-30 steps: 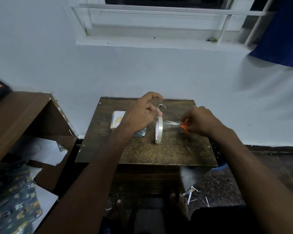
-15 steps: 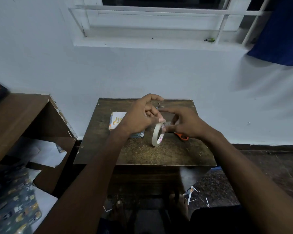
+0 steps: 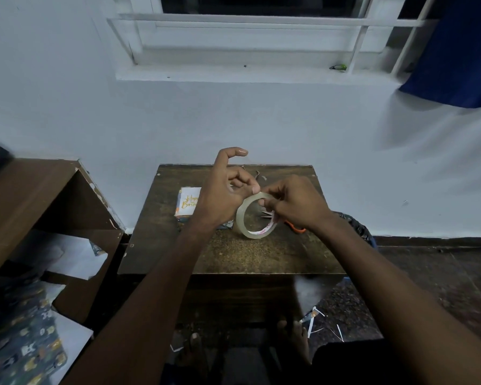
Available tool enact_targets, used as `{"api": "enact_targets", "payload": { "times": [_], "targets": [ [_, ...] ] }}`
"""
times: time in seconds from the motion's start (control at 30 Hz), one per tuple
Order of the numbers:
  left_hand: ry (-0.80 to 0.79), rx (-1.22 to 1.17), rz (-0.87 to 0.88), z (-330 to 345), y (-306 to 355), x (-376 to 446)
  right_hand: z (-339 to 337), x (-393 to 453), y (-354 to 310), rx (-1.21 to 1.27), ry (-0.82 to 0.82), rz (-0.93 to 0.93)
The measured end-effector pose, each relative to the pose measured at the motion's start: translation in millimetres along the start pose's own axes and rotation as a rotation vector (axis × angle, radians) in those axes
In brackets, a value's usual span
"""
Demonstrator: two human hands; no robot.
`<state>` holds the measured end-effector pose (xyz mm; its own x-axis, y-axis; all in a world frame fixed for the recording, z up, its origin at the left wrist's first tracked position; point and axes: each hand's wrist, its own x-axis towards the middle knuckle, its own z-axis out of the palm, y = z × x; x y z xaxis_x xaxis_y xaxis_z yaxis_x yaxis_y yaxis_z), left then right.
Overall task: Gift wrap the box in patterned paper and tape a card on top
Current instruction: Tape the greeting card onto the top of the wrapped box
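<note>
A roll of clear tape point(image 3: 243, 222) is held on edge above the small wooden table point(image 3: 233, 254). My right hand point(image 3: 295, 202) grips the roll at its top right, fingers through the hole. My left hand point(image 3: 228, 190) is at the roll's upper left, thumb and a finger pinched at the rim, index finger raised. The wrapped box point(image 3: 225, 225) lies behind my left hand, mostly hidden. A white "Happy Birthday" card point(image 3: 188, 202) lies on top of it. Orange-handled scissors point(image 3: 296, 227) lie on the table under my right wrist.
A brown shelf unit point(image 3: 39, 195) stands at the left, with white paper point(image 3: 70, 254) inside. Patterned wrapping paper point(image 3: 22, 340) lies on the floor at lower left. Paper scraps point(image 3: 313, 320) lie on the floor near my bare feet. The wall is just behind the table.
My right hand let go of the scissors, which now lie on the table, and took hold of the tape roll. The roll has tilted and lifted between both hands.
</note>
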<state>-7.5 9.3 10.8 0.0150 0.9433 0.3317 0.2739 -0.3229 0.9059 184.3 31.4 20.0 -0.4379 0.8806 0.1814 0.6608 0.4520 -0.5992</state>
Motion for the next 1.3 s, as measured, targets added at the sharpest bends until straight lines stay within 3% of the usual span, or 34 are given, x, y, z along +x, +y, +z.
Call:
{"api": "enact_targets", "payload": {
  "times": [0.37,0.57,0.67,0.83,0.93,1.13,1.3],
  "targets": [
    [0.044,-0.184,-0.334,-2.2,8.1,5.5,-7.5,1.4,9.7,0.020,0.093,-0.191],
    [0.031,0.065,-0.261,-5.0,6.0,3.1,-13.0,0.8,2.8,0.034,0.130,-0.240],
    [0.006,-0.041,-0.240,-11.1,4.1,4.6,-10.8,1.3,1.6,-0.054,0.136,-0.225],
    [-0.036,0.036,-0.238,-29.5,4.1,7.2,2.4,5.4,4.5,-0.262,-0.098,-0.046],
    [-0.023,0.111,-0.254,-40.2,0.7,3.0,11.4,9.7,4.7,-0.252,-0.217,0.010],
    [0.068,0.289,-0.231,-61.8,-17.9,3.8,28.8,21.0,-7.9,-0.138,0.029,-0.047],
    [-0.064,0.292,-0.249,-68.3,-30.3,2.1,50.5,28.2,-25.6,-0.096,0.031,-0.050]
  ]
}}
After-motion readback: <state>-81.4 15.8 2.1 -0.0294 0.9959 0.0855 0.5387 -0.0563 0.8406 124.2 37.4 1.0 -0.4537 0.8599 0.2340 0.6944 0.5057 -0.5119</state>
